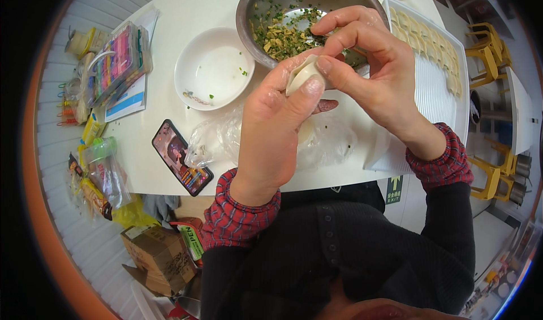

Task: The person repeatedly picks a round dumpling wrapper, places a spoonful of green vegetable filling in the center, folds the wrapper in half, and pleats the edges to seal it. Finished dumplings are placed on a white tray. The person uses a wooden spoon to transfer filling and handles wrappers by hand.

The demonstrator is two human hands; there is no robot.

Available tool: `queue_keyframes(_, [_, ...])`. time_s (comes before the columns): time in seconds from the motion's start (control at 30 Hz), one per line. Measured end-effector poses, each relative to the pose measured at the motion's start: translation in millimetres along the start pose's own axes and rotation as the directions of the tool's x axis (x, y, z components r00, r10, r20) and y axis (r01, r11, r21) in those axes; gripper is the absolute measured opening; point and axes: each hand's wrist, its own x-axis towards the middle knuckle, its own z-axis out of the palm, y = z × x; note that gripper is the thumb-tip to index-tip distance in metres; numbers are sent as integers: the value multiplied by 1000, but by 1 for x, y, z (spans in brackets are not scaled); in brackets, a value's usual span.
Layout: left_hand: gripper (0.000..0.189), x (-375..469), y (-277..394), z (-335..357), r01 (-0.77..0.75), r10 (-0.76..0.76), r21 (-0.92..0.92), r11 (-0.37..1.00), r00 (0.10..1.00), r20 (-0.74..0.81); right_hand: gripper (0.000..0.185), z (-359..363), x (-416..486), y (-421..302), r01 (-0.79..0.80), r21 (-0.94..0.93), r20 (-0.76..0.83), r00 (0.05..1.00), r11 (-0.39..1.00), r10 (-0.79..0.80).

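Between both hands is a folded dumpling wrapper point(303, 76), pale and with its edges partly apart at the top. My left hand point(275, 120) cups it, thumb across its front. My right hand point(373, 65) pinches its right upper edge with thumb and forefinger. Behind the hands stands a steel mixing bowl point(247, 23) of chopped green and yellow filling point(282, 40); the right hand partly hides it. Under the hands lies a clear plastic bag point(225, 137) with pale, round wrappers partly visible. On the right, rows of shaped dumplings point(428, 44) sit in a white ribbed tray point(437, 86).
A white bowl point(212, 67) with green scraps stands left of the steel bowl. A phone point(180, 156) with a lit screen lies near the table's front edge. A plastic case of coloured pens point(116, 61) rests on papers farther left. Below is a cardboard box point(159, 256).
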Motion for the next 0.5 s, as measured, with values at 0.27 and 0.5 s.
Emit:
queue_keyframes(0.27, [34, -7, -10, -8, -164, 167, -76, 983, 986, 29, 23, 1, -17, -14, 23, 87, -61, 998, 996, -18])
queue_keyframes(0.5, [34, -16, -15, -16, -259, 277, -206, 944, 958, 68, 25, 7, -47, -30, -335, 494, 47, 932, 802, 360])
